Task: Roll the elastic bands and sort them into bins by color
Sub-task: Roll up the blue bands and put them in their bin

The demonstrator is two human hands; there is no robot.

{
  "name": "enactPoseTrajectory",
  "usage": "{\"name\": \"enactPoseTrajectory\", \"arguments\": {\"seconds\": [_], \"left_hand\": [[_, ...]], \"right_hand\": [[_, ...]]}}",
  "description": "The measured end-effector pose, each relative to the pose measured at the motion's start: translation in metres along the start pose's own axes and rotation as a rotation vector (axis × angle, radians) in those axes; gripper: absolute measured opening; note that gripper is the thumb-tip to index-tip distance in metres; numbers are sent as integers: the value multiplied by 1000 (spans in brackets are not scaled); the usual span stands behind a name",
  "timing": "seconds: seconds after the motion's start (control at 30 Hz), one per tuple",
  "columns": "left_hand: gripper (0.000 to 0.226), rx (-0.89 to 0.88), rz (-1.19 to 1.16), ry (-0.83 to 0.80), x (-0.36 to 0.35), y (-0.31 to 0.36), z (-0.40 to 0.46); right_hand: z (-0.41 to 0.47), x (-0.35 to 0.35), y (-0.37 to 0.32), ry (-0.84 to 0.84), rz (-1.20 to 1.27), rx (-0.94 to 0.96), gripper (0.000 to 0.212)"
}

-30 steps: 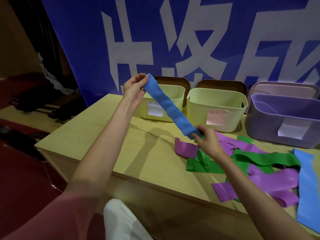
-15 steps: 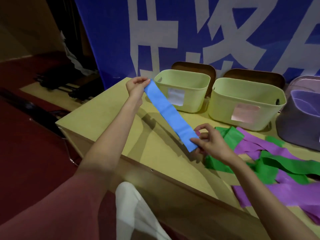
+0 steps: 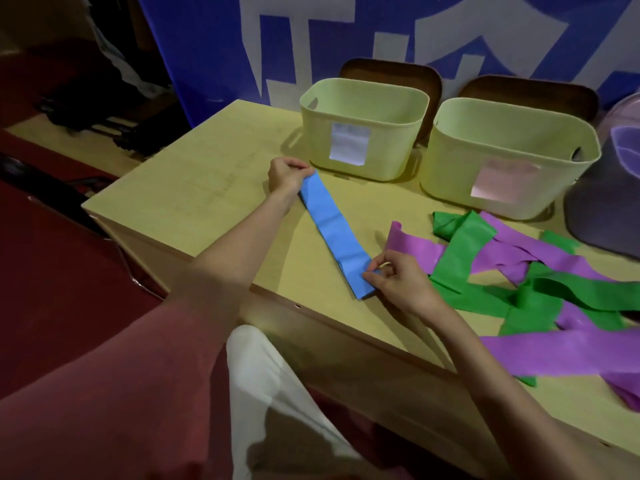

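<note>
A blue elastic band (image 3: pixel 335 231) lies stretched flat on the wooden table (image 3: pixel 214 181), running from far left to near right. My left hand (image 3: pixel 286 174) pinches its far end. My right hand (image 3: pixel 394 276) pinches its near end close to the table's front edge. To the right lies a tangled pile of green bands (image 3: pixel 460 247) and purple bands (image 3: pixel 568 348). Two pale green bins (image 3: pixel 363 128) (image 3: pixel 509 154) stand behind, each with a paper label, and a purple bin (image 3: pixel 609 202) is cut off at the right edge.
A blue banner with white characters (image 3: pixel 311 36) hangs behind the table. Two brown chair backs (image 3: pixel 391 69) rise behind the green bins. My white-clad knee (image 3: pixel 263 368) sits below the table's front edge. The floor at left is dark red.
Both hands have lowered the blue band from the air onto the table, where it now lies flat. The view has shifted left, hiding the band pile's right part.
</note>
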State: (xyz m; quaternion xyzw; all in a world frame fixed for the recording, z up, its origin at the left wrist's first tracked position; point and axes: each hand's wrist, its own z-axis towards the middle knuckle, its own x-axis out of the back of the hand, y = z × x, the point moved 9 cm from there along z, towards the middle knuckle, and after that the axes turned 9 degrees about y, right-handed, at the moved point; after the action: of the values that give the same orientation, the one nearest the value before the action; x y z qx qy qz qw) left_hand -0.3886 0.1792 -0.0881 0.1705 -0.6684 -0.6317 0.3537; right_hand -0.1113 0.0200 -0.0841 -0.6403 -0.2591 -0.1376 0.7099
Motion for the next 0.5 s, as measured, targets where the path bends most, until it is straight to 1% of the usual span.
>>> {"name": "enactPoseTrajectory", "arguments": {"seconds": [0.1,0.23,0.33,0.37,0.4,0.47,0.5], "left_hand": [[23,-63,163,-33,-5,0,-7],[19,-244,445,-43,0,21,-22],[26,-452,616,-26,12,41,-52],[24,-546,597,-29,18,48,-71],[20,-644,527,-50,25,54,-94],[11,-804,331,-149,42,62,-148],[9,-840,265,-215,50,62,-173]], "right_hand": [[-2,-8,-6,-58,-88,36,12],[-7,-17,-5,-155,-90,2,8],[-12,-13,-11,-173,-113,45,7],[-15,-11,-14,-169,-158,84,11],[-18,-9,-17,-168,-205,129,17],[-25,-6,-22,-168,-282,211,30],[-27,-5,-23,-166,-310,249,35]]}}
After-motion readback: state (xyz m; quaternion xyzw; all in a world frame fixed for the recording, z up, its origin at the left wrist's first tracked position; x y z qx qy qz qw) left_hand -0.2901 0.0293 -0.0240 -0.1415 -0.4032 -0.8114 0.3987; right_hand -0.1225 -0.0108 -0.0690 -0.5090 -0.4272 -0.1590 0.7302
